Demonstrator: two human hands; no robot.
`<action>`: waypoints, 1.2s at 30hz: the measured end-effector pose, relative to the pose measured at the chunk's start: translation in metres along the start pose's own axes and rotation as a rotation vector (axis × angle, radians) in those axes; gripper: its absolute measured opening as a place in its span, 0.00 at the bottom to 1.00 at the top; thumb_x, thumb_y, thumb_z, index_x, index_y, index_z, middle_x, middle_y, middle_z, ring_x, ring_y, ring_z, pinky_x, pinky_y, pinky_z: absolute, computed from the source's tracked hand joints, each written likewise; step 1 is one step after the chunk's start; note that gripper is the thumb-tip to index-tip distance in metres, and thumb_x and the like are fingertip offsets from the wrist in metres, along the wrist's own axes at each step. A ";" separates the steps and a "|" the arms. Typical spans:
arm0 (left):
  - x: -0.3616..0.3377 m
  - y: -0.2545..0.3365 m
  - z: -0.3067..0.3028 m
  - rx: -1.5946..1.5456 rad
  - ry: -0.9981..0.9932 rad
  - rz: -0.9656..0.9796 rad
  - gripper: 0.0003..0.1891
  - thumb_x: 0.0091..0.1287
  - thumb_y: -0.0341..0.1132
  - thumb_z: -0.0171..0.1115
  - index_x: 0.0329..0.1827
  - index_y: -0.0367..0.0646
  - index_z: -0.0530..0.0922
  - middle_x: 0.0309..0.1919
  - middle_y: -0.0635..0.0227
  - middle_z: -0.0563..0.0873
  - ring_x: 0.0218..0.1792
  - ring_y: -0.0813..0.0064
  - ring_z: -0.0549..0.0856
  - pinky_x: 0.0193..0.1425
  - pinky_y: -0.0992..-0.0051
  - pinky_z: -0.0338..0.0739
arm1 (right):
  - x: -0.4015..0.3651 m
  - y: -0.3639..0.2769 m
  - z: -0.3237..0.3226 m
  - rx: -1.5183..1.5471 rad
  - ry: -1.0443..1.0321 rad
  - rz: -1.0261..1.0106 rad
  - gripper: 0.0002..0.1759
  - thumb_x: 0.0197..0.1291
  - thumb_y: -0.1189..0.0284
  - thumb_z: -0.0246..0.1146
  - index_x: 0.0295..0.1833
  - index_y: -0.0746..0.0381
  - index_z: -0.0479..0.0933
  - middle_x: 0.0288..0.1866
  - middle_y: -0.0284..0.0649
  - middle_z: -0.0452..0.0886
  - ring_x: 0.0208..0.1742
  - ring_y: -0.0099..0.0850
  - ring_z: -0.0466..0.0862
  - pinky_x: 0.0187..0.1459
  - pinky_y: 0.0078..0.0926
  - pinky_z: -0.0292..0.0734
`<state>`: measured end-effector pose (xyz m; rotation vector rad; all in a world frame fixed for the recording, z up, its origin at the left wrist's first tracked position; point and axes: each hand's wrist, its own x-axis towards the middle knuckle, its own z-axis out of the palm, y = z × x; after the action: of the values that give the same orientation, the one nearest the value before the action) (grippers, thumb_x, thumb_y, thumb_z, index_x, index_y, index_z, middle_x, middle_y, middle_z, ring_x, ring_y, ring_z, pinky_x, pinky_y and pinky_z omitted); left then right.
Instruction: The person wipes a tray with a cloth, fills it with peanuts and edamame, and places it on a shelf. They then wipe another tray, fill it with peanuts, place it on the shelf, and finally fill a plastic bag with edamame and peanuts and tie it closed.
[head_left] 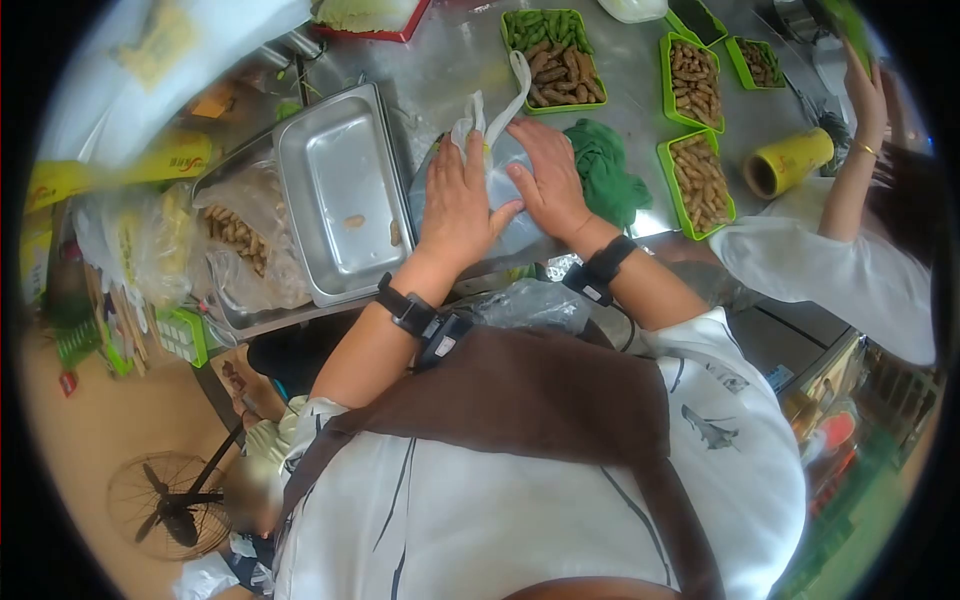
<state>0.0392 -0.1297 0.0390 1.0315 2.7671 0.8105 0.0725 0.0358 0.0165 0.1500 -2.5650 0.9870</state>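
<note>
A: Report the grip.
B: Left hand [455, 200] and right hand [550, 185] both unclenched, palms down, fingers extended, resting on a plastic bag [516, 234].
A: Bag's location?
B: At the near edge of the steel counter [450, 55], handles [521, 82] pointing away from that edge. Contents indistinct.
A: Adjacent items?
B: Metal tray [335, 150] to its left, green cloth [606, 172] to its right; green crate [575, 107] of pods [548, 28] and peanuts [562, 75] farther from the edge.

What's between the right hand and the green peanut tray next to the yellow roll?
A bunched-up green cloth lies between the right hand and that peanut tray. The head view shows it.
</note>
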 end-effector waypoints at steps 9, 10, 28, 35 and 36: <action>0.000 -0.001 0.001 -0.224 0.227 -0.065 0.43 0.47 0.39 0.73 0.64 0.34 0.60 0.52 0.45 0.74 0.53 0.46 0.73 0.58 0.57 0.67 | -0.003 0.004 0.020 -0.022 0.168 0.031 0.16 0.61 0.63 0.54 0.48 0.63 0.73 0.44 0.47 0.76 0.46 0.48 0.73 0.49 0.43 0.64; 0.002 -0.001 0.001 -0.218 0.230 -0.069 0.43 0.47 0.39 0.73 0.64 0.34 0.60 0.52 0.45 0.74 0.53 0.46 0.73 0.58 0.57 0.67 | -0.001 0.005 0.023 0.015 0.197 0.061 0.15 0.62 0.63 0.54 0.45 0.63 0.73 0.41 0.47 0.76 0.43 0.48 0.73 0.47 0.42 0.64; 0.013 0.005 0.007 -0.560 0.169 -0.117 0.27 0.56 0.32 0.60 0.59 0.36 0.65 0.47 0.44 0.77 0.51 0.44 0.75 0.58 0.57 0.67 | 0.022 0.005 0.008 0.040 -0.095 0.264 0.14 0.61 0.63 0.54 0.37 0.63 0.77 0.38 0.51 0.79 0.43 0.50 0.76 0.48 0.44 0.69; -0.005 0.007 -0.032 -0.169 0.305 -0.196 0.35 0.58 0.34 0.63 0.67 0.34 0.59 0.53 0.48 0.78 0.56 0.52 0.76 0.66 0.56 0.62 | 0.049 -0.010 -0.004 0.245 0.042 0.115 0.18 0.64 0.63 0.53 0.52 0.64 0.77 0.49 0.47 0.79 0.55 0.45 0.75 0.59 0.37 0.67; -0.005 0.006 -0.028 -0.174 0.400 -0.222 0.31 0.62 0.34 0.61 0.65 0.33 0.60 0.53 0.49 0.79 0.55 0.56 0.78 0.65 0.56 0.63 | 0.053 -0.020 -0.004 0.247 0.038 0.119 0.18 0.64 0.63 0.53 0.52 0.64 0.77 0.49 0.47 0.79 0.55 0.45 0.75 0.59 0.37 0.67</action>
<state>0.0399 -0.1418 0.0658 0.5699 2.9788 1.3159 0.0296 0.0251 0.0523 0.0443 -2.4333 1.3366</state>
